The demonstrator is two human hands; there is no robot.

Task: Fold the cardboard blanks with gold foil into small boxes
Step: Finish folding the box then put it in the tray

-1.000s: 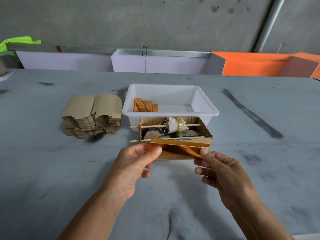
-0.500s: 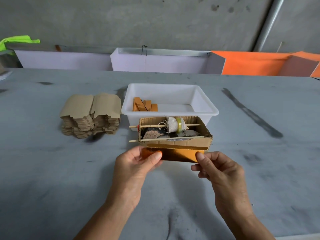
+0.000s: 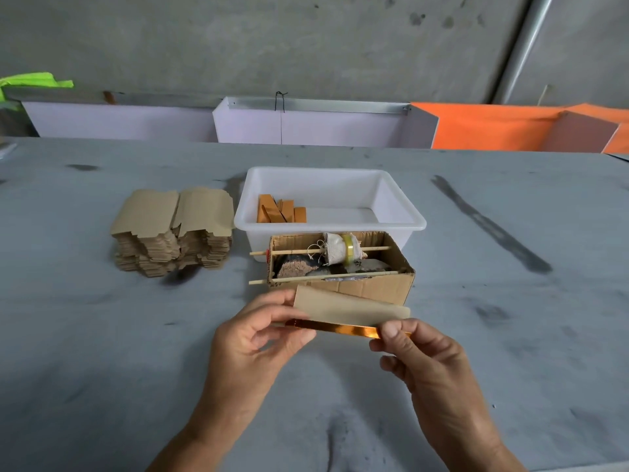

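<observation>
A cardboard blank (image 3: 343,310) hangs above the grey table, its plain brown side facing up and a narrow gold foil strip showing along its near edge. My left hand (image 3: 258,338) pinches its left end between thumb and fingers. At the right end, my right hand (image 3: 418,352) pinches the gold edge with thumb on top. A stack of flat brown blanks (image 3: 173,229) lies at the left of the table. Several folded gold-orange boxes (image 3: 280,211) sit in the left part of a white plastic tub (image 3: 405,212).
An open cardboard box (image 3: 381,287) with two wooden sticks through it, a cloth bundle and a tape roll stands just beyond the blank, in front of the tub. White and orange bins line the table's far edge under a concrete wall.
The blank has turned over in my hands: its gold face showed before, now the brown side faces up with only a gold strip visible. Both hands moved slightly nearer to me.
</observation>
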